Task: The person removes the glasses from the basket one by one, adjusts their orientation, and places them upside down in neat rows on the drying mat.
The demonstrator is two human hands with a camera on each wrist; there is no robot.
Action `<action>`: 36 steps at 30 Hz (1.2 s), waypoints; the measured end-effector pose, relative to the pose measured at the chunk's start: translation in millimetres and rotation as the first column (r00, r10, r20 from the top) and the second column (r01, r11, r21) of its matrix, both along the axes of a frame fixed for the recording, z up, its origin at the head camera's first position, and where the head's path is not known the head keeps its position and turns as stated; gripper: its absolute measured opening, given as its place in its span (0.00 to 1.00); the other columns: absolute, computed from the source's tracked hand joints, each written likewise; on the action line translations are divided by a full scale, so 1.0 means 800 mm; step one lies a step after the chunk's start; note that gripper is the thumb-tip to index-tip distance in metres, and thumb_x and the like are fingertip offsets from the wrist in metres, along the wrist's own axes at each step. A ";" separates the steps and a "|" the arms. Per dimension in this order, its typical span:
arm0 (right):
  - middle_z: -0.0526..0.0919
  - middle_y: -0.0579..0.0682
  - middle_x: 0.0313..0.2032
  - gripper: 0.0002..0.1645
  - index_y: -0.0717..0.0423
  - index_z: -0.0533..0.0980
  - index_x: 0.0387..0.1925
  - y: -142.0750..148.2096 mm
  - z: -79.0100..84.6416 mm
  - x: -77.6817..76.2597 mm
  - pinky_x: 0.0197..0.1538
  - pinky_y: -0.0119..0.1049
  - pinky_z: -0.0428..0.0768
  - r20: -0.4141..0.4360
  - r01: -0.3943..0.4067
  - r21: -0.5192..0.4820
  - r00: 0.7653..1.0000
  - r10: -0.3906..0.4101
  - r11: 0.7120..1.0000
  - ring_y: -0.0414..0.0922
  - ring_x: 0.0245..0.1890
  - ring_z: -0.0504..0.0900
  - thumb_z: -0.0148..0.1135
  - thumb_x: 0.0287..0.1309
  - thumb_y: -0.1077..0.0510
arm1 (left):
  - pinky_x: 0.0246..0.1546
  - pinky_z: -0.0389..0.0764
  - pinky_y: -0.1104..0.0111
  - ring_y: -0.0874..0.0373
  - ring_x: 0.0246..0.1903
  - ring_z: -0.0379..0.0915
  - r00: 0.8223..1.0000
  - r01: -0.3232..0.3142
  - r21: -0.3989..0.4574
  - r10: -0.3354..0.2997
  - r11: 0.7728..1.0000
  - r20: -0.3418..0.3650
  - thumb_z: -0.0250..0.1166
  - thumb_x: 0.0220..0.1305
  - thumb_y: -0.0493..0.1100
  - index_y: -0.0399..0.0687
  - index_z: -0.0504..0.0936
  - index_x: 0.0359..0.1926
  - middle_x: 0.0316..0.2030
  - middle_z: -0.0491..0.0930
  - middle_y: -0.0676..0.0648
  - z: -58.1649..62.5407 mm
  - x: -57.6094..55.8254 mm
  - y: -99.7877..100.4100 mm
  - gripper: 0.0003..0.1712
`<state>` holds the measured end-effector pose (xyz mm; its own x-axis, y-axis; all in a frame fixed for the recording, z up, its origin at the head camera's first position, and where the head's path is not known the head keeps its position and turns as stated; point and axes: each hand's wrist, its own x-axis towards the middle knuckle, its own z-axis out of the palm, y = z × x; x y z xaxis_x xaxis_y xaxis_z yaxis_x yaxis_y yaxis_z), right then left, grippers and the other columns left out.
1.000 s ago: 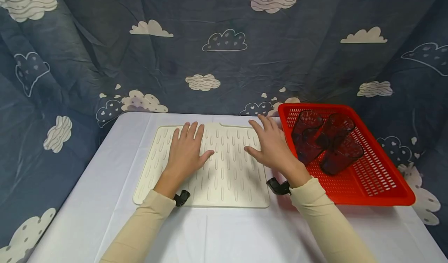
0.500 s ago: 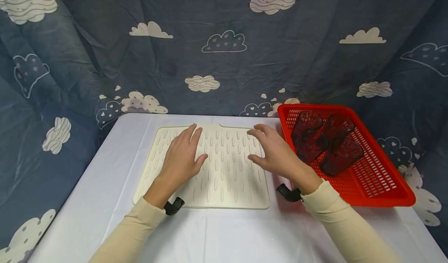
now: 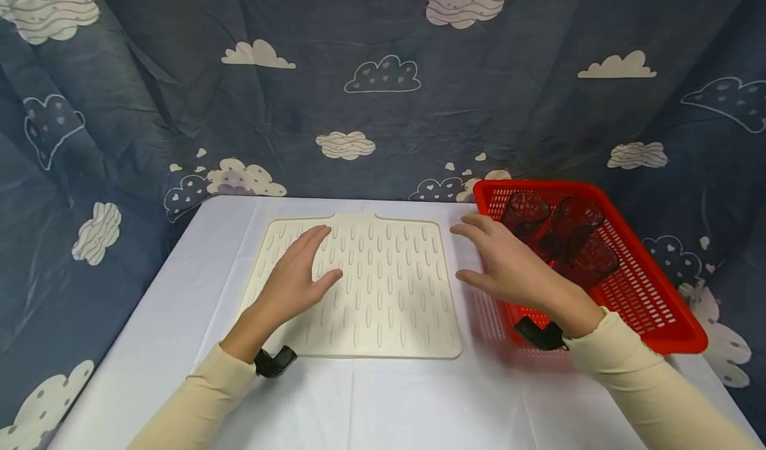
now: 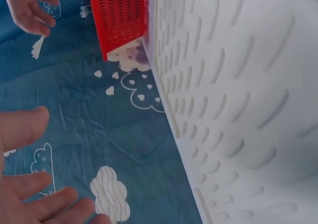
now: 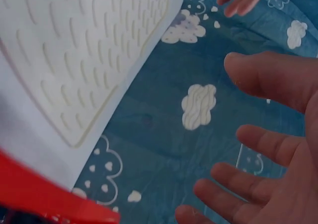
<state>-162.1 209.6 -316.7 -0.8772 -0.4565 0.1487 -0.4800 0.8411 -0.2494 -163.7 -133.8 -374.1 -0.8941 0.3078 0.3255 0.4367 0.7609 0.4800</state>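
Note:
A cream mat (image 3: 383,290) with rows of raised oval ridges lies flat on the white-covered table. Over its left part hovers my left hand (image 3: 293,274), thumb spread from the fingers, holding nothing. My right hand (image 3: 509,264) is between the mat and a red plastic basket (image 3: 652,290), above the basket's near left side, also holding nothing. Inside the basket lean several dark, see-through drinking glasses (image 3: 589,260), partly hidden by the right hand and forearm. In the right wrist view, the fingers (image 5: 268,142) are apart and relaxed, with the basket's rim (image 5: 44,191) nearby.
A dark blue curtain (image 3: 383,124) printed with clouds hangs behind and beside the table. White cloth (image 3: 383,397) covers the tabletop in front of the mat. The basket stands at the table's right side. Dark wrist cameras (image 3: 275,362) are strapped to both wrists.
Both hands have moved apart: the left drifts left and slightly toward me, the right goes right from the mat to over the basket's edge. Mat, basket and glasses stay put.

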 end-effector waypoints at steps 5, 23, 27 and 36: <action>0.66 0.60 0.68 0.43 0.56 0.68 0.66 0.020 0.006 0.002 0.64 0.62 0.74 0.042 0.023 -0.022 0.999 -0.022 0.999 0.59 0.66 0.67 0.76 0.50 0.56 | 0.70 0.65 0.44 0.39 0.71 0.60 1.000 -0.020 -0.013 0.020 1.000 0.023 0.70 0.60 0.46 0.38 0.64 0.71 0.72 0.64 0.36 -0.002 0.004 -0.017 0.42; 0.64 0.66 0.67 0.44 0.59 0.66 0.68 0.102 0.022 -0.006 0.61 0.70 0.70 0.047 0.168 0.017 0.985 -0.169 0.986 0.65 0.65 0.64 0.75 0.51 0.55 | 0.68 0.65 0.40 0.35 0.70 0.59 0.997 -0.071 -0.015 0.071 0.997 0.025 0.69 0.60 0.43 0.35 0.63 0.71 0.71 0.62 0.31 -0.010 0.010 -0.057 0.41; 0.65 0.66 0.66 0.43 0.60 0.67 0.66 0.114 0.018 -0.003 0.62 0.71 0.68 0.030 0.175 0.010 0.984 -0.175 0.985 0.65 0.64 0.65 0.75 0.50 0.56 | 0.68 0.64 0.40 0.35 0.70 0.59 0.996 -0.083 -0.025 0.084 0.996 0.032 0.69 0.60 0.43 0.35 0.64 0.71 0.71 0.62 0.32 -0.011 0.014 -0.063 0.41; 0.64 0.68 0.66 0.43 0.62 0.67 0.65 0.142 0.018 0.000 0.60 0.71 0.68 -0.003 0.191 0.009 0.982 -0.191 0.982 0.66 0.62 0.65 0.75 0.50 0.55 | 0.68 0.63 0.39 0.34 0.70 0.59 0.995 -0.088 -0.049 0.090 0.995 0.042 0.70 0.59 0.43 0.34 0.65 0.69 0.69 0.64 0.31 -0.009 0.015 -0.086 0.40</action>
